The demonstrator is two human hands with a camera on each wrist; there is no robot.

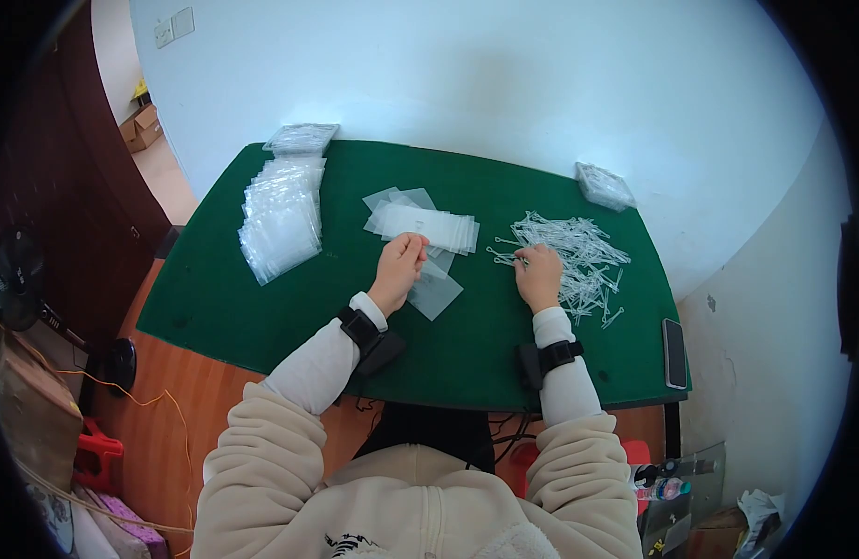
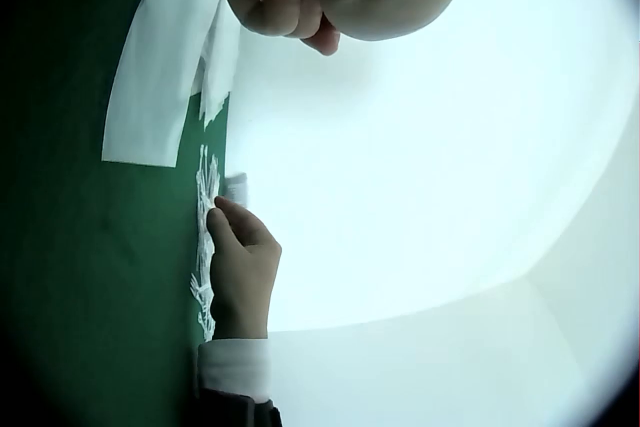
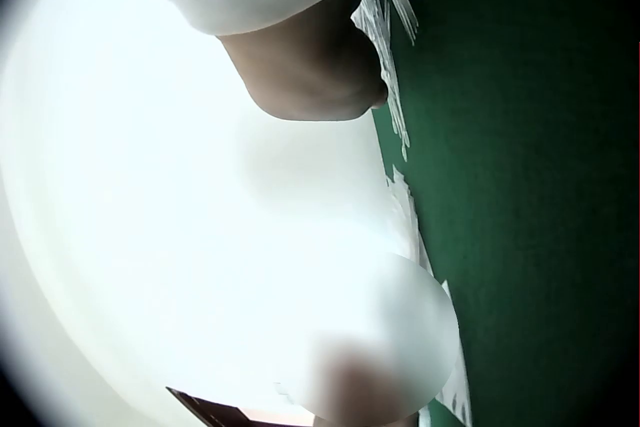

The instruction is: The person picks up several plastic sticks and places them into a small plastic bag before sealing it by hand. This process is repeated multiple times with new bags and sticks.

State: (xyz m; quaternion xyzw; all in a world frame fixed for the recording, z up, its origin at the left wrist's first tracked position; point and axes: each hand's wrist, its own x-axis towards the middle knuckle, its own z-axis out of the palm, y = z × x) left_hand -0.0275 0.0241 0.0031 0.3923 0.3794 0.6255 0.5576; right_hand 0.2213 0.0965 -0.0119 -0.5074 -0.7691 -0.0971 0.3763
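Observation:
My left hand (image 1: 401, 270) is over a loose spread of clear plastic bags (image 1: 420, 224) in the middle of the green table. Its fingers are curled, with thumb and fingertips together. A translucent plastic bag (image 3: 425, 322) is in front of that hand in the right wrist view, so it appears pinched there. My right hand (image 1: 541, 278) is at the left side of a heap of thin metal eye pins (image 1: 578, 247), thumb and forefinger bent together on some pins. Several looped ends poke out left of its fingertips. The palm hides part of the heap.
A fanned stack of filled clear bags (image 1: 285, 210) lies at the table's left, with a bundle (image 1: 302, 139) behind it. Another bagged bundle (image 1: 604, 186) stands at the back right corner. A phone (image 1: 674, 354) lies by the right edge. The white wall rises behind the table.

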